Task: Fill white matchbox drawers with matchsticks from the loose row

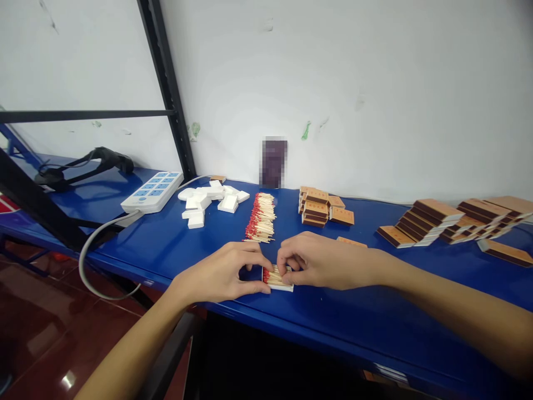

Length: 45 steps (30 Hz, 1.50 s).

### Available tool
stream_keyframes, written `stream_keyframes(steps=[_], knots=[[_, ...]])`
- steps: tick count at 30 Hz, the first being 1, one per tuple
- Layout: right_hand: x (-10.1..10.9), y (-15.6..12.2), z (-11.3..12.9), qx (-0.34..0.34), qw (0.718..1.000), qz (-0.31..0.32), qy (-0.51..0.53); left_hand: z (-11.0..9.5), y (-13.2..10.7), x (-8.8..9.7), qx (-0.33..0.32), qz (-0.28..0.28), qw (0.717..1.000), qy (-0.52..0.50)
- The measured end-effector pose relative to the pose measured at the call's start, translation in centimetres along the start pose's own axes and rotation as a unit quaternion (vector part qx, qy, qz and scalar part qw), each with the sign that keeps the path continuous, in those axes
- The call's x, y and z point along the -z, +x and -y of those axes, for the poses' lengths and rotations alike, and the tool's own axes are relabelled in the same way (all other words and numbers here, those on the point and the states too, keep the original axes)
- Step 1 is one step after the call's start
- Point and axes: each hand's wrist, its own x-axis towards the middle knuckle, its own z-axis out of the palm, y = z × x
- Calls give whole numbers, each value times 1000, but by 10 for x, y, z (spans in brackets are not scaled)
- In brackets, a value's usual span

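Note:
A small white matchbox tray (pixel 278 279) full of red-tipped matches lies on the blue shelf (pixel 353 311) near its front edge. My left hand (pixel 225 273) pinches the tray's left end between thumb and fingers. My right hand (pixel 320 261) is closed over its right end, fingertips pressing on the matches. Just behind the hands lies a loose pile of red-tipped matches (pixel 261 217). A single brown matchbox sleeve (pixel 352 241) lies beside my right wrist.
Empty white trays (pixel 210 201) are heaped at the back left beside a white power strip (pixel 153 191) with a grey cable (pixel 89 244). Stacked brown sleeves (pixel 320 206) sit at the back centre, and more filled boxes (pixel 453 221) at the right. A black frame post (pixel 166 83) rises at left.

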Motion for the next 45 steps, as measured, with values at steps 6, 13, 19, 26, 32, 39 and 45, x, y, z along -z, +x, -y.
stream_keyframes(steps=[6,13,19,26,32,39,45], knots=[[-2,0,1,-4,1000,10,12,0,0,0,6,-2,1000,0],[-1,-1,3,13,1000,-17,-18,0,0,-1,1,-11,1000,0],[2,2,1,-14,998,-56,8,0,-1,0,7,-14,1000,11],[-19,20,-28,-65,976,-208,7,8,-2,2,49,-133,988,67],[-41,27,-43,-11,964,-264,-9,16,0,-4,136,-140,960,203],[-44,27,-41,-3,964,-259,-61,13,0,-7,157,-106,950,249],[-43,26,-40,3,966,-250,-66,14,1,-5,139,-94,959,228]])
